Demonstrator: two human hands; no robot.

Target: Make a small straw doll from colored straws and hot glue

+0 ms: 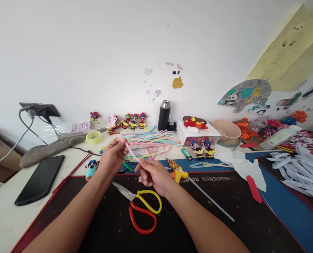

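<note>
A pale pink-lilac strip (132, 152) is stretched between my two hands above the back edge of the dark mat. My left hand (116, 154) pinches its upper left end. The lower right end is between the thumb and fingers of my right hand (153, 174). Scissors (131, 196) with one red and one yellow handle lie open on the mat below my hands. Behind them, pastel strips (156, 138) are spread in a pile. Just right of my right hand lies a yellow glue gun (181, 173) with a translucent stick.
A phone (41, 179) and driftwood (51, 147) lie at left, near a small turquoise figure (92, 170). Behind the pile stand a black bottle (164, 116), figurines (134, 121) and a white box (198, 133). White paper strips (301, 172) are heaped at right.
</note>
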